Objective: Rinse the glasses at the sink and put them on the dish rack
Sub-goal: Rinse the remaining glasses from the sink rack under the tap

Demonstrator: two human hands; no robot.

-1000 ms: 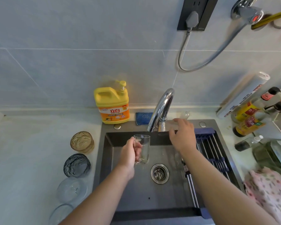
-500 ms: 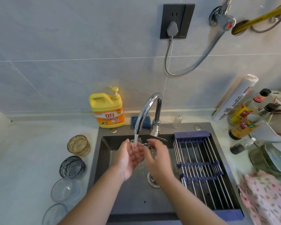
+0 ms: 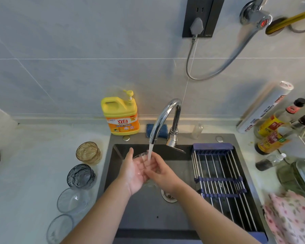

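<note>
A clear glass (image 3: 142, 156) lies tilted under the water stream (image 3: 150, 152) from the chrome faucet (image 3: 165, 113), over the dark sink (image 3: 111, 175). My left hand (image 3: 133, 174) cradles it from the left, palm up and thumb raised. My right hand (image 3: 163, 173) curls its fingers over it from the right. On the counter to the left stand an amber glass (image 3: 88, 153), a dark grey glass (image 3: 81, 176) and two clear glasses (image 3: 72, 199). The dish rack (image 3: 218, 173) spans the right side of the sink and holds nothing.
A yellow detergent bottle (image 3: 121, 115) and a blue sponge (image 3: 161, 129) sit behind the sink. Sauce bottles (image 3: 269, 136), a roll (image 3: 264, 106), dishes (image 3: 303, 175) and a pink floral cloth (image 3: 290, 219) crowd the right counter. The drain (image 3: 168, 197) is below my hands.
My right hand left the tap handle and joined the left hand on the glass. Water now runs from the faucet onto the glass, which has tipped in my hands.
</note>
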